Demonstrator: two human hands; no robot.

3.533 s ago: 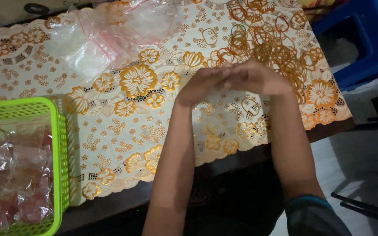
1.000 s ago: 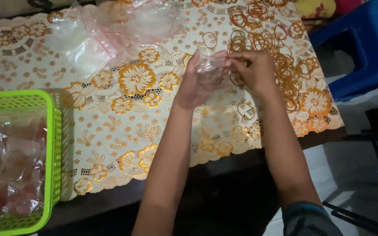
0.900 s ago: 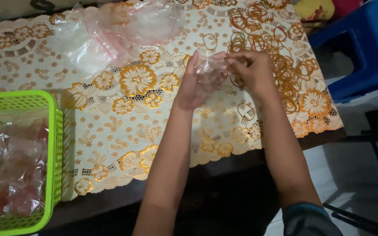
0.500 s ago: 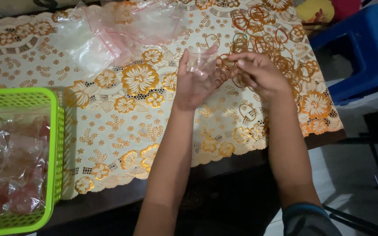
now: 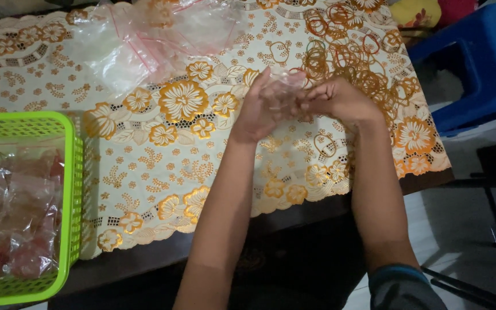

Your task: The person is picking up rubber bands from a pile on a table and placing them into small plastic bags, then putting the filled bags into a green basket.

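Both of my hands meet above the table's middle, holding a small clear plastic bag [image 5: 285, 89] between them. My left hand [image 5: 256, 112] is upright with its palm against the bag. From the right, the fingers of my right hand [image 5: 340, 100] pinch the bag. What is inside the bag is too blurred to tell. Just beyond my hands, several orange rubber bands [image 5: 348, 54] lie scattered on the cloth.
A white tablecloth with orange flowers [image 5: 179, 149] covers the table. A pile of empty clear zip bags [image 5: 150, 40] lies at the back. A green plastic basket [image 5: 73, 172] with filled reddish bags sits at the left. A blue plastic stool [image 5: 480, 63] stands at the right.
My hands rose slightly off the cloth and now hold a clear bag between them; 3.5 s ago they were pressed together lower on the table. The view shifted a little.
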